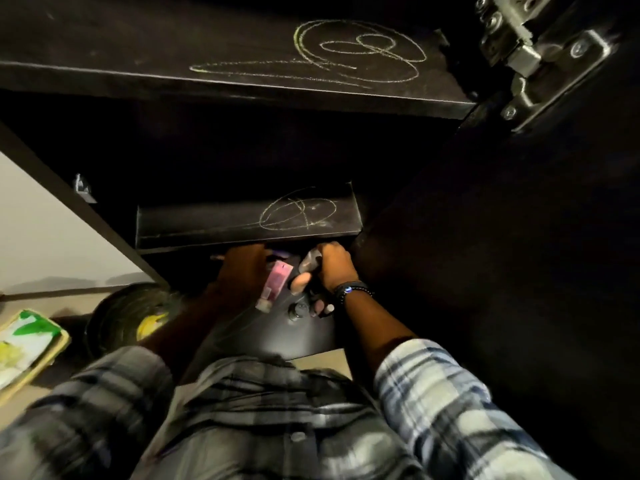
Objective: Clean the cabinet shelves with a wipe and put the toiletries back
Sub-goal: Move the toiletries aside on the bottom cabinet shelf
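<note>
I look down into a dark cabinet. On its bottom shelf both hands reach under a chalk-marked middle shelf. My left hand rests on the shelf beside a pink tube that lies with its cap toward me; its fingers are hidden under the middle shelf. My right hand, with a beaded bracelet at the wrist, is closed around a grey bottle. A small dark jar with a round lid stands just in front of that hand.
A wide upper shelf with chalk scribbles juts out overhead. A metal hinge sits at the upper right on the cabinet side. On the floor to the left lie a dark round bin and a green-and-white pack.
</note>
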{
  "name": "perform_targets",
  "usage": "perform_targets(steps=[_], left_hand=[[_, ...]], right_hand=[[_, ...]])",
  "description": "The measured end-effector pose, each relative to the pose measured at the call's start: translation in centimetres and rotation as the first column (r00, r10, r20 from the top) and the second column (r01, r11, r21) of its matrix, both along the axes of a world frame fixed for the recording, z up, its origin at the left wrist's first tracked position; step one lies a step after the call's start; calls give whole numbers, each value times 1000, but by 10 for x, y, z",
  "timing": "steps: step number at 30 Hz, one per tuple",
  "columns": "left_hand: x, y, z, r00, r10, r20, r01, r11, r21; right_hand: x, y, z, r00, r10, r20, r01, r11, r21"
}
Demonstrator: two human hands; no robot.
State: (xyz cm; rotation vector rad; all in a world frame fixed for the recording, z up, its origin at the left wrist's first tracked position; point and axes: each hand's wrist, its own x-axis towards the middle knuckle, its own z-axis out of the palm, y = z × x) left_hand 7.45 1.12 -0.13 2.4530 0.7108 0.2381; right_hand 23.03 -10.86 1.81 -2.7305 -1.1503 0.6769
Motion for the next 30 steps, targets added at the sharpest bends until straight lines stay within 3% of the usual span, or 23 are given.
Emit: perform_targets(steps=[2,6,11,15,20,27,30], left_hand=[[-15,0,6,998,55,-2,-55,997,-54],[-53,10,-1,961,191,-201,-201,979,-27],[-74,16,0,934,200,-295,-200,979,32],[-78,21,3,892,205,-402,-198,978,61],[-79,26,2,869,217,-445,-211,975,63],[-82,37,-6,871,225,-436,-234,972,35],[-84,37,-5,878,227,-421,-229,972,48]], right_hand=[[-2,4,2,999,-25,26,24,999,23],[-9,15,9,999,2,38,-4,997,73],[-35,33,4,994,106,27,-107,994,36],[-62,50,-6,986,165,-37,-158,978,138],[-91,69,-14,947,278,-163,-243,948,207],[-108,90,-16,905,383,-183,-367,923,117],[-113,97,-17,899,393,-195,-365,917,161]])
